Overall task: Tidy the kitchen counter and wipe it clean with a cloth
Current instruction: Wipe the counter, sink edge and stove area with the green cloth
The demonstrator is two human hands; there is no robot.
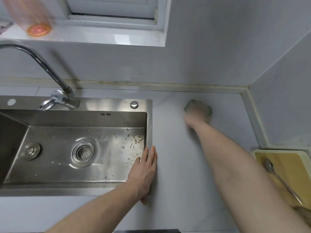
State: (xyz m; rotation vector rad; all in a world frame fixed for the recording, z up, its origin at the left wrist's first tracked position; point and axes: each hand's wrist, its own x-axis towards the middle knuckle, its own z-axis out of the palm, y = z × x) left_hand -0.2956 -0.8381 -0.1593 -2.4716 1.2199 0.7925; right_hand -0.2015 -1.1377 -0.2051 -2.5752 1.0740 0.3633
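Note:
My right hand (196,115) is stretched out over the grey counter (176,148) near the back right corner, blurred by motion. It holds a greenish cloth (195,103) pressed down on the counter, and only the cloth's edges show around the hand. My left hand (144,170) lies flat with straight fingers on the right rim of the steel sink (84,186), its fingertips hanging over the basin edge. Brown crumbs (134,140) are scattered over the right part of the sink floor.
A curved tap (50,73) rises behind the sink. A yellow cutting board (289,167) with a metal utensil (277,175) on it sits at the right edge. An orange bottle (33,19) stands on the window sill. Walls close off the counter at back and right.

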